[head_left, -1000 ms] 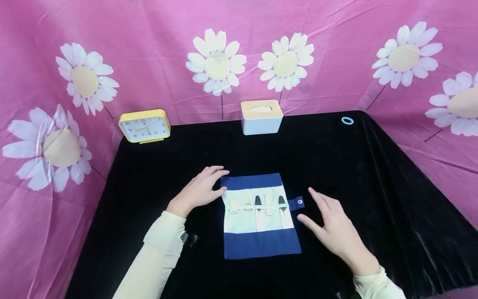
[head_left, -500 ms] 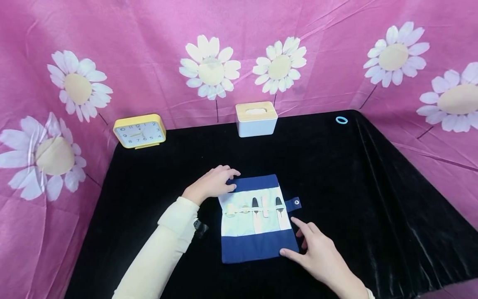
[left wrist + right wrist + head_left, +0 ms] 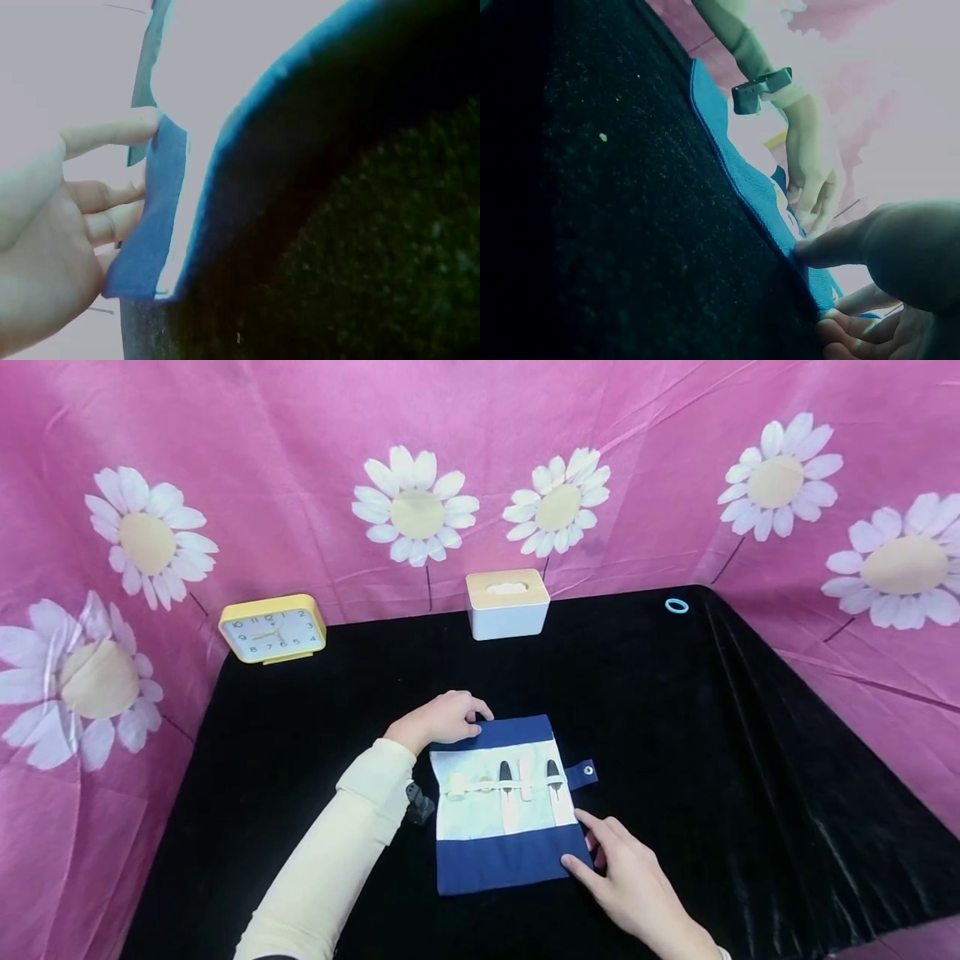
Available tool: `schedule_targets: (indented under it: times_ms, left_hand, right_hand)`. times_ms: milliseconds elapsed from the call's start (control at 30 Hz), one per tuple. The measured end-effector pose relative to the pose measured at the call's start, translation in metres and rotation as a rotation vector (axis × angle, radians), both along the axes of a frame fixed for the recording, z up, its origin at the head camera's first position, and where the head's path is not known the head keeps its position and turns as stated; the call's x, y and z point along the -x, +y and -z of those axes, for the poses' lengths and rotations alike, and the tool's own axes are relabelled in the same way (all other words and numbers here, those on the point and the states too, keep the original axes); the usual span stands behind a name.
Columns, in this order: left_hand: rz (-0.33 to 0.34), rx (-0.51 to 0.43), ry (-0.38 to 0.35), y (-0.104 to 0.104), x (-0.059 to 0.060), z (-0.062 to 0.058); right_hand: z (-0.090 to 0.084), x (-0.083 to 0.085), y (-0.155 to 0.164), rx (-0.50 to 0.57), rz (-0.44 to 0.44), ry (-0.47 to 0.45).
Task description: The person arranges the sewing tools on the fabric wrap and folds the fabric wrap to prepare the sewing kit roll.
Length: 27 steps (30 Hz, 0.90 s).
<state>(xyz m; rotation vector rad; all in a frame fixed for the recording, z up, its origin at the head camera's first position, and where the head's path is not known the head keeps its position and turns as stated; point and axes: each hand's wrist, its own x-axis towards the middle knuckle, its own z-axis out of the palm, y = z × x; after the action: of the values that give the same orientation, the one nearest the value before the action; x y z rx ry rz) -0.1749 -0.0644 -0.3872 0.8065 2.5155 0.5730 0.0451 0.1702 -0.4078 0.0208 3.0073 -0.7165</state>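
Observation:
An unrolled cloth tool roll (image 3: 517, 860), navy at both ends with a pale middle, lies on the black cloth. Under its elastic band sit several small tools, among them a black-tipped one (image 3: 506, 772) and a pink strip (image 3: 526, 777). At the far left corner my left hand (image 3: 446, 718) grips the navy edge, thumb on the near side and fingers beyond it. My right hand (image 3: 630, 877) pinches the near right corner, its thumb on the navy band and the other fingers curled at the side edge. A snap tab (image 3: 581, 772) sticks out to the right.
A yellow clock (image 3: 272, 628) stands at the back left of the black-covered table (image 3: 712, 735). Behind the tool roll is a white tissue box (image 3: 508, 614) with a wooden lid. A light-blue ring (image 3: 677, 606) lies at the back right. Pink flowered fabric (image 3: 300, 460) hangs around.
My left hand has moved right onto the far edge of the tool roll. My right hand has come down and left from beside the tab to the near right corner.

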Motion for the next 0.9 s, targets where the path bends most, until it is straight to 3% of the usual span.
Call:
schedule_targets:
  times_ms: [300,467,633,900]
  left_hand:
    - [-0.002,-0.045,-0.056,0.000,0.000,0.003]
    - [0.000,-0.083,-0.051,-0.001,-0.001,0.002]
    - [-0.021,-0.114,-0.025,-0.005,-0.004,-0.007]
    - [-0.122,-0.184,-0.071,-0.019,-0.010,-0.023]
  right_hand:
    - [-0.001,0.001,-0.002,0.017,0.007,-0.030]
    - [-0.004,0.004,0.001,0.090,0.000,-0.036]
    - [-0.010,0.007,0.005,0.150,-0.026,0.009]
    - [-0.016,0.026,0.017,0.162,-0.167,0.116]
